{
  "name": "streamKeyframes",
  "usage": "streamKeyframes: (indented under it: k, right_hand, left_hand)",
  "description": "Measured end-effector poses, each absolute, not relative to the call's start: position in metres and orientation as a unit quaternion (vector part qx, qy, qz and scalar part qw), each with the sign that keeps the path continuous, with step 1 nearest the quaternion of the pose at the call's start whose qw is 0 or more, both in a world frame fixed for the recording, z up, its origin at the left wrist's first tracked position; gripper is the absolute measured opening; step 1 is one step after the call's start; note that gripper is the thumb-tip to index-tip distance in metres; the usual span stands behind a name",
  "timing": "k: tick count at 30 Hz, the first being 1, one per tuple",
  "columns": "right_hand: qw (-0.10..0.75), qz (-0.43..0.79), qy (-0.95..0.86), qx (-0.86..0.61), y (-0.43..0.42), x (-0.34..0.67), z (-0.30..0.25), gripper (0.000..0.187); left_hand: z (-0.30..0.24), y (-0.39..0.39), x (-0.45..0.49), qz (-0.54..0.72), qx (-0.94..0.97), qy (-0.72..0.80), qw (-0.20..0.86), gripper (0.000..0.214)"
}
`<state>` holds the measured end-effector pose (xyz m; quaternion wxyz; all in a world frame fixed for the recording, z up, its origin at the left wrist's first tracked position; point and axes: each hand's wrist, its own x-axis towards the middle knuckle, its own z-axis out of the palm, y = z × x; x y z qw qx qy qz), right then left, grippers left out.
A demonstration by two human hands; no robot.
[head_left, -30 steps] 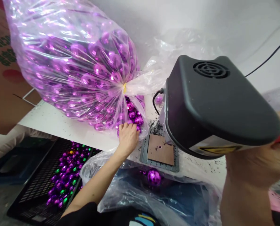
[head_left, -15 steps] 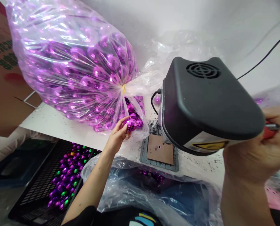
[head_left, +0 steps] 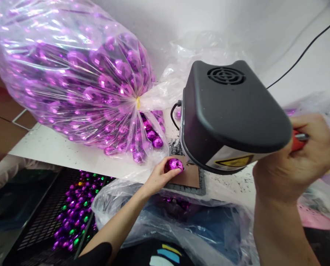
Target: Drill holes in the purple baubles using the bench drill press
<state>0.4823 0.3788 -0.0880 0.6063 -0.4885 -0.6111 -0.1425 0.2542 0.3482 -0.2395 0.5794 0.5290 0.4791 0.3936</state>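
Note:
Between the thumb and fingers of my left hand (head_left: 156,177) is a shiny purple mirror-faceted ball (head_left: 174,164). It is over a brown board (head_left: 187,176) on a grey base plate (head_left: 202,186), under the black-topped machine (head_left: 245,114). I cannot tell whether the ball touches the board. My right hand (head_left: 295,162) is wrapped round a red handle (head_left: 297,141) at the machine's right side. The machine's top hides its working part. Near my left hand, several purple balls (head_left: 154,138) lie at the opening of a clear bag.
A big tied clear bag (head_left: 78,85) bulges with purple balls on the white table (head_left: 54,147). Below left, a black crate (head_left: 34,229) holds small purple and green balls. An open plastic bag (head_left: 131,229) hangs at the table's front edge. A black cable (head_left: 306,53) runs rightward.
My left hand has moved right with the purple ball, from beside the big bag to over the brown board. My right hand stays on the handle. The view has shifted slightly.

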Motion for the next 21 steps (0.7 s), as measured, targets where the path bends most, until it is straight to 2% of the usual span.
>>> streamKeyframes:
  k: [8,12,21]
  right_hand:
    - [0.604,-0.139,-0.608,-0.496,0.378,0.480,-0.087,0.032]
    - [0.606,-0.137,-0.610,-0.492,0.377,0.480,-0.087,0.029]
    - [0.601,-0.139,-0.607,-0.500,0.373,0.479,-0.086,0.026]
  left_hand:
    - [-0.251,0.348,0.277,0.341,0.708,0.495,0.370,0.039]
    - [-0.250,0.347,0.291,0.321,0.736,0.526,0.281,0.041]
    - [-0.259,0.349,0.299,0.345,0.700,0.545,0.306,0.040]
